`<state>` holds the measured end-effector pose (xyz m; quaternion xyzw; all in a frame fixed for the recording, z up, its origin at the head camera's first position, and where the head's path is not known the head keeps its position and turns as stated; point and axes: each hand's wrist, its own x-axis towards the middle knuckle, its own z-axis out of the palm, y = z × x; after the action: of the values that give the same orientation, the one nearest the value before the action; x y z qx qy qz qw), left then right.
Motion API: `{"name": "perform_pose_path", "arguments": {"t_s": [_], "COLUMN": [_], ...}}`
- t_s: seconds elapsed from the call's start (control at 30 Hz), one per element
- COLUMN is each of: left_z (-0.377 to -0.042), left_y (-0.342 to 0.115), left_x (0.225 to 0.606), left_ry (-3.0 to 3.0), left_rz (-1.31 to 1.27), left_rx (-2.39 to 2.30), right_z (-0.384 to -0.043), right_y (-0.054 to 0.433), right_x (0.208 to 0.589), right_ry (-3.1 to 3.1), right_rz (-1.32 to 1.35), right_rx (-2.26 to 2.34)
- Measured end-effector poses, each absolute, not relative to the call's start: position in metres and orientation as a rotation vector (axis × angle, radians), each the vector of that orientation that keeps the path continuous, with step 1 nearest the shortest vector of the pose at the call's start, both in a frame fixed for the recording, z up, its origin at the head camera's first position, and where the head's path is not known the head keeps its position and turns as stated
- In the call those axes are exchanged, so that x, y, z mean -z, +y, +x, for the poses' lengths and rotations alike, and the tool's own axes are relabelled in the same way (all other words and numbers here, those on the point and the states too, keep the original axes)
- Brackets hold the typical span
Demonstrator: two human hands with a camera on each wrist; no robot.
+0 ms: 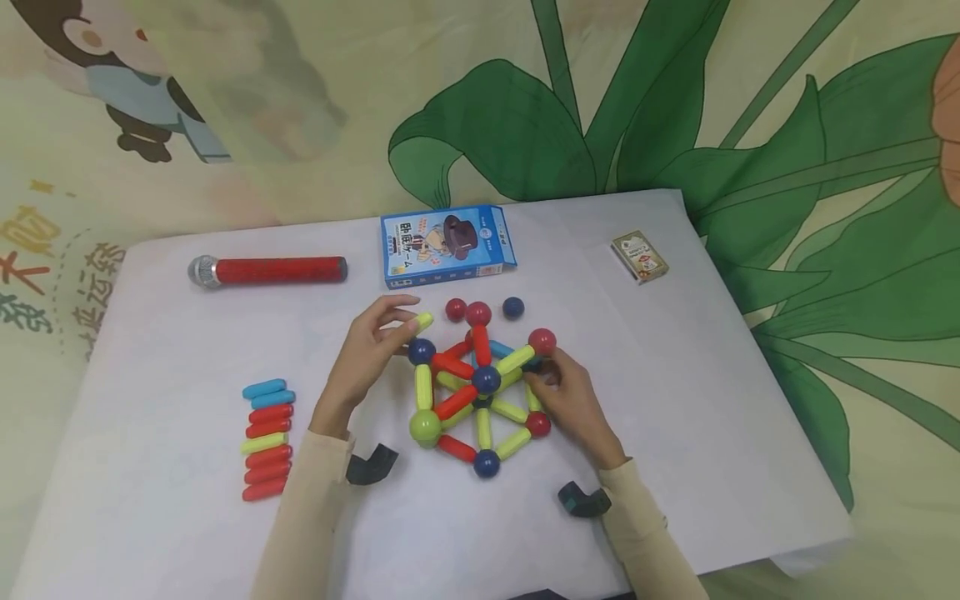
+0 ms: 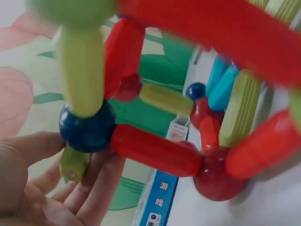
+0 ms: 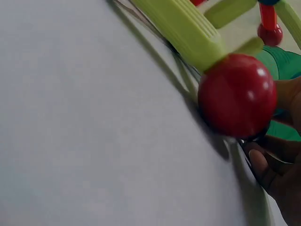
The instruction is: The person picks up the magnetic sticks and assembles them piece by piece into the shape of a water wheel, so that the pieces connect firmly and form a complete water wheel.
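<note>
A ball-and-stick magnetic structure (image 1: 456,404) of red, yellow-green and blue rods joined by coloured balls stands mid-table. My left hand (image 1: 360,362) pinches a yellow-green rod (image 1: 424,322) at its upper left corner. In the left wrist view that rod lies between thumb and fingers, right against a dark blue ball (image 2: 87,126). On the other side, my right hand (image 1: 573,402) grips the structure around a dark ball, which the fingers mostly cover. A red ball (image 3: 237,95) sits in front of those fingers in the right wrist view.
Loose rods (image 1: 266,442) lie in a column at left. Behind the structure are a loose red ball (image 1: 455,310), a loose blue ball (image 1: 513,308) and a blue card box (image 1: 442,246). A red tube (image 1: 281,270) lies back left, a small box (image 1: 639,256) back right.
</note>
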<state>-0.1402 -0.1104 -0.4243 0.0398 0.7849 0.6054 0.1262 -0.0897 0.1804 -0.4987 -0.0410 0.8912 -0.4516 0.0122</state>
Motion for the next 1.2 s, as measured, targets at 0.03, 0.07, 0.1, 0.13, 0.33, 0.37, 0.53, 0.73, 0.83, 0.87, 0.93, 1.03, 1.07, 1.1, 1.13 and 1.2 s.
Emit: {"name": "perform_pose_path", "arguments": {"t_s": [0.03, 0.07, 0.1, 0.13, 0.33, 0.37, 0.53, 0.73, 0.83, 0.87, 0.93, 1.03, 1.07, 1.1, 1.13, 1.2], "left_z": [-0.134, -0.128, -0.123, -0.118, -0.099, -0.097, -0.092, -0.090, -0.091, -0.091, -0.091, -0.091, -0.091, -0.091, -0.091, -0.091], "left_y": [-0.112, -0.113, -0.113, -0.113, -0.100, -0.098, -0.089, -0.087, -0.090, -0.091, -0.092, -0.092, -0.092, -0.092, -0.091, -0.091], "left_x": [0.424, 0.424, 0.424, 0.424, 0.422, 0.422, 0.423, 0.424, 0.425, 0.425, 0.424, 0.424, 0.425, 0.425, 0.425, 0.426], "left_ry": [2.270, 2.250, 2.227, 2.196, 2.060, 2.050, 1.993, 1.990, 2.012, 2.012, 2.015, 2.024, 2.024, 2.028, 2.032, 2.039], "left_rz": [0.103, 0.100, 0.102, 0.108, 0.103, 0.090, 0.054, 0.060, 0.088, 0.101, 0.119, 0.118, 0.110, 0.104, 0.099, 0.091], "left_rx": [-1.750, -1.737, -1.724, -1.723, -1.801, -1.818, -1.882, -1.873, -1.847, -1.842, -1.833, -1.821, -1.820, -1.817, -1.815, -1.811], "right_z": [-0.092, -0.094, -0.097, -0.100, -0.110, -0.110, -0.109, -0.110, -0.109, -0.109, -0.108, -0.107, -0.107, -0.107, -0.107, -0.107], "right_y": [0.181, 0.181, 0.181, 0.181, 0.177, 0.176, 0.174, 0.173, 0.171, 0.171, 0.170, 0.169, 0.168, 0.168, 0.167, 0.167], "right_x": [0.498, 0.497, 0.497, 0.497, 0.501, 0.501, 0.501, 0.502, 0.502, 0.502, 0.501, 0.501, 0.501, 0.501, 0.501, 0.502], "right_ry": [2.771, 2.766, 2.766, 2.762, 2.711, 2.708, 2.712, 2.704, 2.697, 2.693, 2.684, 2.666, 2.663, 2.664, 2.664, 2.666], "right_rz": [-0.144, -0.160, -0.183, -0.208, -0.276, -0.269, -0.256, -0.243, -0.236, -0.234, -0.224, -0.214, -0.218, -0.220, -0.222, -0.229], "right_rx": [1.405, 1.397, 1.391, 1.390, 1.367, 1.363, 1.375, 1.361, 1.362, 1.365, 1.365, 1.377, 1.380, 1.381, 1.382, 1.381]}}
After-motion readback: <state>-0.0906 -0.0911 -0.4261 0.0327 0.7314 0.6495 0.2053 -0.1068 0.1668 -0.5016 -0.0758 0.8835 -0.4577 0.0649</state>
